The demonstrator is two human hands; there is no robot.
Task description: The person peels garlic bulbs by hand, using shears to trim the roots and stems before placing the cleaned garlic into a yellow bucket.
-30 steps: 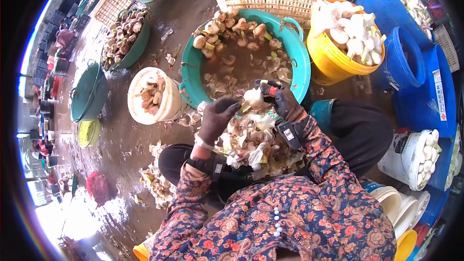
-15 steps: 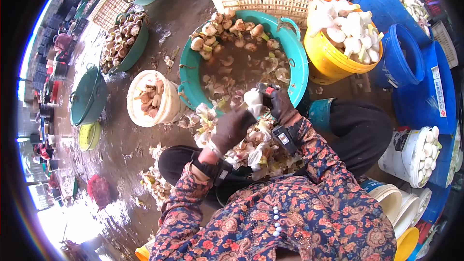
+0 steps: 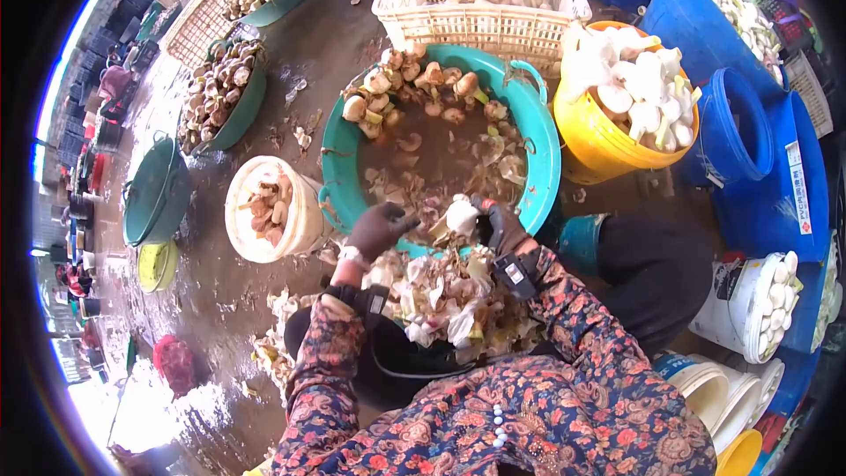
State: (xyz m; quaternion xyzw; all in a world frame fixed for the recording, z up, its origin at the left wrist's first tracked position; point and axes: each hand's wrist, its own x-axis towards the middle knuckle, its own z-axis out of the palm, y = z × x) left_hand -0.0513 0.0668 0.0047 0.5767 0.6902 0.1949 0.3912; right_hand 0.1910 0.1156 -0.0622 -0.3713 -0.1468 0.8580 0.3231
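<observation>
Over the near rim of a green tub (image 3: 548, 172), my right hand (image 3: 504, 229), in a dark glove, is closed around a peeled white garlic bulb (image 3: 462, 215). A small red spot shows by its fingers; I cannot make out what it is. My left hand (image 3: 379, 229), also gloved, is apart from the bulb to the left, with its fingers spread and nothing visible in them. Unpeeled garlic bulbs (image 3: 429, 78) lie along the tub's far side, and loose skins float in its brown water. Below both hands, a heap of garlic skins (image 3: 458, 295) lies between my legs.
A yellow bucket (image 3: 586, 145) heaped with white garlic stands right of the tub. To the left is a white bucket (image 3: 304, 234) holding brownish pieces. Behind the tub sits a cream plastic crate (image 3: 493, 26). Blue containers (image 3: 762, 176) line the right; the floor (image 3: 220, 273) is wet.
My left hand has moved left, away from the garlic bulb, and its fingers have opened. My right hand still holds the bulb, slightly lower in view. The view has shifted a little.
</observation>
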